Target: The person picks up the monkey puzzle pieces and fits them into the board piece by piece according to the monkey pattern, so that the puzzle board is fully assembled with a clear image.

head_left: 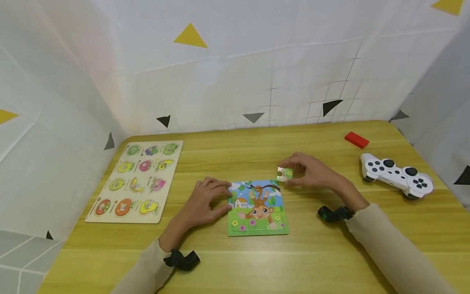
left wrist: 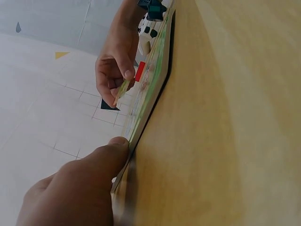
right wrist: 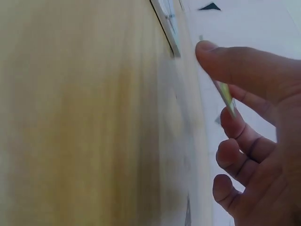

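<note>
A square jigsaw puzzle [head_left: 258,210] with a cartoon monkey, a small house and flowers lies flat on the table. My left hand [head_left: 205,202] rests at its left edge, fingertips and thumb touching the border; up close in the left wrist view, the thumb [left wrist: 110,157] presses against the board's side. Beyond the puzzle's upper right corner, my right hand [head_left: 310,171] pinches a green puzzle piece [head_left: 288,174] with a flower on it. In the right wrist view the piece [right wrist: 225,96] appears nearly edge-on between thumb and fingers, raised off the table.
At the left lies a wooden fruit board [head_left: 165,204] with several fruit shapes. A white game controller [head_left: 396,175] sits on the right, and a red block [head_left: 356,140] lies behind it. White patterned sheeting [head_left: 220,90] rises behind the wooden table [head_left: 257,265].
</note>
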A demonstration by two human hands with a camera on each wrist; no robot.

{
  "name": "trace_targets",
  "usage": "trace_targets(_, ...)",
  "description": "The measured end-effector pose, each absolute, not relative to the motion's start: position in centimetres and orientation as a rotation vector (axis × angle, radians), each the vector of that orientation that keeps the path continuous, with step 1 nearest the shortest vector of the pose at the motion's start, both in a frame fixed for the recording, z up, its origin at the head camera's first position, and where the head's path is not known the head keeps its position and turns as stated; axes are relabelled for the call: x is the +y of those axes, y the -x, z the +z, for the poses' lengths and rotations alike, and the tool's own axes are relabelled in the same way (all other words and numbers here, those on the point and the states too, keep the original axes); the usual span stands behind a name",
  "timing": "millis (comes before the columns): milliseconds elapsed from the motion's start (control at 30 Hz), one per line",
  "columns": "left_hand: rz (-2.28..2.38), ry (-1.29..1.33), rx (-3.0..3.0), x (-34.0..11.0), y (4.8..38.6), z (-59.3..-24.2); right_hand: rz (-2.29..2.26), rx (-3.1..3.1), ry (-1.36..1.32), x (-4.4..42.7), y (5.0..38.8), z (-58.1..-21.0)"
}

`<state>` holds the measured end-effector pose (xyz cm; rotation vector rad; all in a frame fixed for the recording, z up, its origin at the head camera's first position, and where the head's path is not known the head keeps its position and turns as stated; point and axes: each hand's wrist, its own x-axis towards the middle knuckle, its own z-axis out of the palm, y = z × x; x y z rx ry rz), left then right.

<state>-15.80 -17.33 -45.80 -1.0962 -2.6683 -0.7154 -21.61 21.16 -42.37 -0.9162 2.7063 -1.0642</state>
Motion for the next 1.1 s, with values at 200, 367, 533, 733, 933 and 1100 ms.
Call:
trace_targets(200,-0.716,1.099,-2.667,-17.4,15.8,-45.8,-1.06,2.663,1.026,20.4,20.2,-41.7)
trace_targets(367,-0.722,1.094,-2.669,-17.4,15.8,-45.9,-1.048,2.59,1.151,19.7,19.0,-41.4)
trace_targets(533,-0.725,1.094,-2.675,-17.3,15.8,-45.8,-1.026,2.524,1.165,19.1,17.9,-41.4)
trace_targets(733,-0.719,1.092,-2.682,-17.4,15.9,-45.8,-0.961,2.456,1.25,18.4,16.6,-41.6)
trace_targets(933,-0.721,1.09,-2.687,-17.3,15.9,-45.8,-0.852,2.466,1.367,17.8,15.5,-41.9)
trace_targets(1100,-0.714,1.093,-2.686,-17.4,15.9,-45.8,-0.823,2.454,1.387,17.4,14.9,-42.1)
